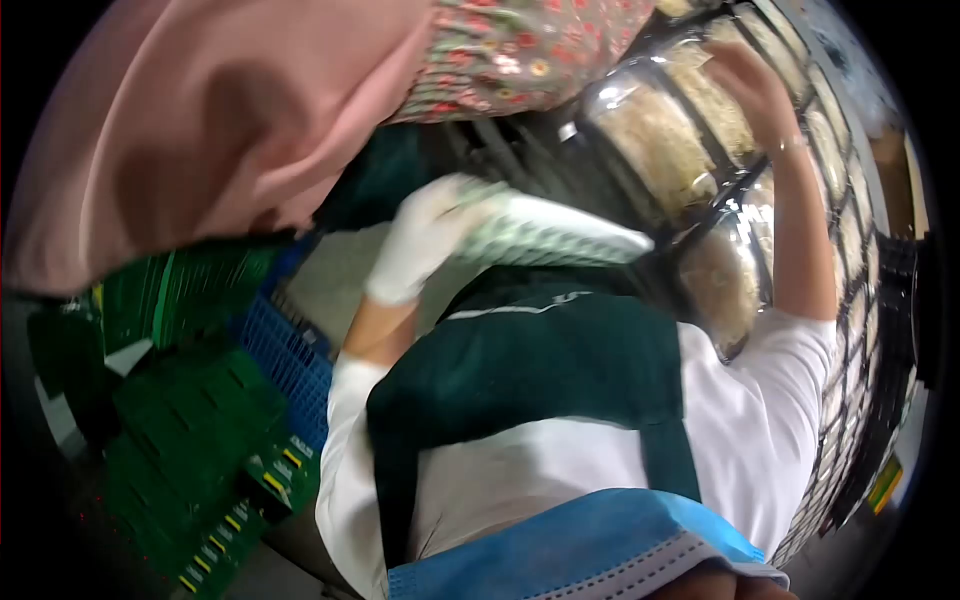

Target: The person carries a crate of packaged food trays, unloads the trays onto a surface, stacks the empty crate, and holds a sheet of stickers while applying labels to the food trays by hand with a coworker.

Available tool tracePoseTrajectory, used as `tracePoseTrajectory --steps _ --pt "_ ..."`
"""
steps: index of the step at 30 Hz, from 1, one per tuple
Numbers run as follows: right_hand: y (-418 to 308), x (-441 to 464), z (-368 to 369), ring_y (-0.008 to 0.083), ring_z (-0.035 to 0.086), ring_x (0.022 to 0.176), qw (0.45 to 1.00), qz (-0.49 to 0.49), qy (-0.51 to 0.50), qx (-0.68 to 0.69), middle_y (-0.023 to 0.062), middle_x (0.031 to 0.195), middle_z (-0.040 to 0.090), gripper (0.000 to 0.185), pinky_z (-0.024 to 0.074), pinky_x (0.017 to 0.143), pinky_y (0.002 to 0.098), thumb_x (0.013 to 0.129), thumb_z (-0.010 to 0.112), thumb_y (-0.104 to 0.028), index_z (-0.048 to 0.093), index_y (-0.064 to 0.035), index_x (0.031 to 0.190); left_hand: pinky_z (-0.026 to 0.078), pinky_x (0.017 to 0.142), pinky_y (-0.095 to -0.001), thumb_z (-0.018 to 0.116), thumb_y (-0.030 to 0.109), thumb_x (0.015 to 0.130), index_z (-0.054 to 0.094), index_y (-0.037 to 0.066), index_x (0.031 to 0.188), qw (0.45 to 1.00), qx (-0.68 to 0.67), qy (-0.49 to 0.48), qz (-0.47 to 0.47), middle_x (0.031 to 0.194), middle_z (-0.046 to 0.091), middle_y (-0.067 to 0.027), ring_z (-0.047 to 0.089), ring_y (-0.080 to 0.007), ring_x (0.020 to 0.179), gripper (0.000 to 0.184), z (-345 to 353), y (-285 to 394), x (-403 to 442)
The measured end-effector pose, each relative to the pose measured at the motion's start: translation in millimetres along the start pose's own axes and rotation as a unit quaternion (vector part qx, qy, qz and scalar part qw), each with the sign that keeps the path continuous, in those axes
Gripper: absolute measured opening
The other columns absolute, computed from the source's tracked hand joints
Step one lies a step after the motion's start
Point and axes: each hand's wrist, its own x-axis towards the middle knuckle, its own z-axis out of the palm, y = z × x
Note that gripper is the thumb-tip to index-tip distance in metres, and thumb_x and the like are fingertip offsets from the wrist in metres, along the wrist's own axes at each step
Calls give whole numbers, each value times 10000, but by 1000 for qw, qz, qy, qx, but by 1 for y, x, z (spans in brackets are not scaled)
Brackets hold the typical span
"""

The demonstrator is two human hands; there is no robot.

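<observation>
My left hand (430,230), in a white glove, is closed on a sheet of labels (545,235), white with a pale green pattern, in front of my apron. Beyond it, at the upper right, clear glossy packages (655,130) with pale, shredded-looking contents lie in black crates (740,185). My right hand (750,90) reaches over these packages, its fingertips at the top of one. The fingers are blurred, and whether they hold anything is unclear.
A person in a pink garment (240,120) with a floral sleeve (520,60) is close at the upper left. Green crates (190,420) and a blue crate (290,370) stand at the left. Black mesh crate sides (860,300) run down the right.
</observation>
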Motion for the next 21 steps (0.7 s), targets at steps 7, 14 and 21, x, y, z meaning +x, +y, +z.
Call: tracePoseTrajectory --steps 7,14,21 --pt "-146 -75 131 249 525 693 945 -270 -85 -163 75 702 533 173 439 633 322 659 627 -117 554 -55 804 404 623 -201 559 50 785 548 -1 883 992 -38 -112 31 755 543 14 465 -45 679 111 21 -1 -4" --pt "-155 -107 151 248 522 643 975 -180 -112 -70 75 662 526 67 435 590 322 678 579 -56 516 -50 701 413 616 -202 595 71 771 558 -8 870 977 -79 -199 4 746 560 9 492 -54 686 132 9 -5 -33" --pt "-37 -53 55 146 551 732 954 121 254 104 66 790 608 317 424 678 265 733 627 -294 613 -2 856 390 559 -192 630 110 737 595 14 781 988 -14 -154 -20 671 568 11 490 -54 609 111 -9 -22 -54"
